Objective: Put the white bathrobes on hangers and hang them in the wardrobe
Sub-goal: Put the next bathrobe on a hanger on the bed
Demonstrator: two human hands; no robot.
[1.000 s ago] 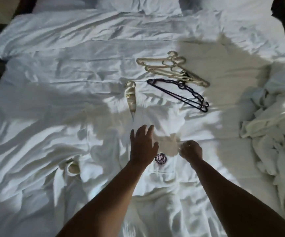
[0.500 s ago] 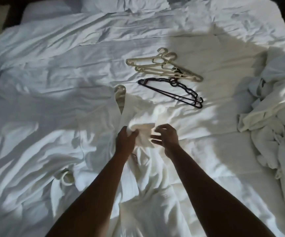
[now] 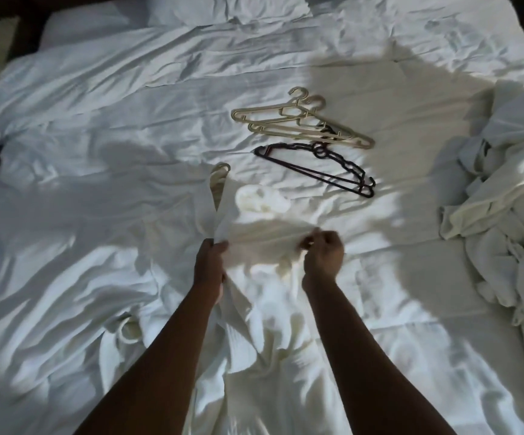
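Gripping white bathrobe (image 3: 273, 315): left hand (image 3: 209, 266), right hand (image 3: 323, 255); no writing legible.

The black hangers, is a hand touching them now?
No, the black hangers lie alone on the bed, while both hands grip the bathrobe nearer the person.

The bathrobe (image 3: 270, 309) is plain white, as are the bedsheet (image 3: 128, 136) and the heap of cloth (image 3: 505, 215) at the right. Two hangers (image 3: 298, 124) are beige, a third hanger (image 3: 218, 177) beige too; the last hangers (image 3: 323, 166) are black.
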